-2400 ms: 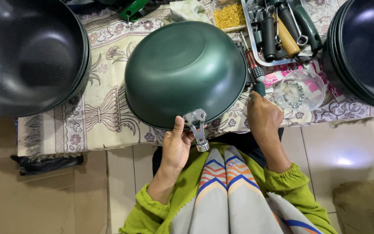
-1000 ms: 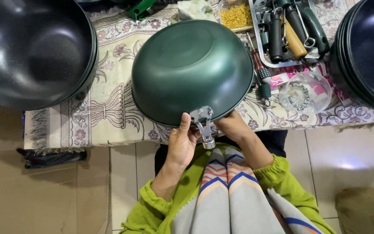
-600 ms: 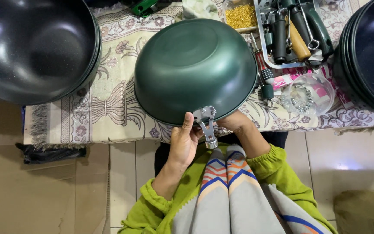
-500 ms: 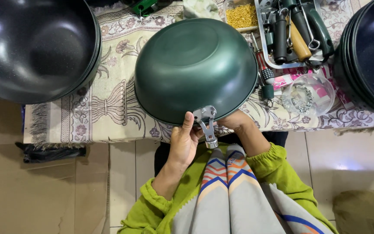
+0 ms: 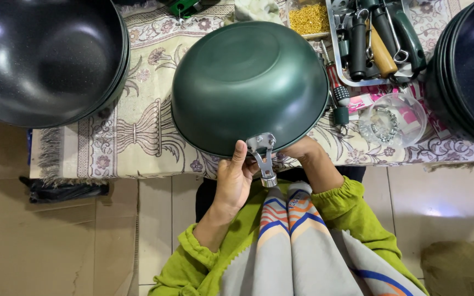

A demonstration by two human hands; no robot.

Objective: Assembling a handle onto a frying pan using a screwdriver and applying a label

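A dark green wok [image 5: 248, 87] lies upside down at the near edge of a patterned cloth [image 5: 138, 131]. A bare metal handle bracket [image 5: 263, 156] juts from its rim toward me. My left hand [image 5: 234, 178] grips the rim just left of the bracket, thumb up against the pan. My right hand [image 5: 302, 149] reaches under the rim on the right of the bracket, its fingers hidden beneath the wok.
Stacked black woks [image 5: 39, 55] sit at the far left, another dark stack [image 5: 470, 66] at the right edge. A metal tray of tools [image 5: 377, 38], a box of brass screws [image 5: 309, 17], a screwdriver [image 5: 337, 93] and a clear bowl [image 5: 393, 120] lie beyond the wok.
My right hand has moved from the cloth at the right to under the wok's rim beside the bracket. The wok and my left hand have stayed almost still.
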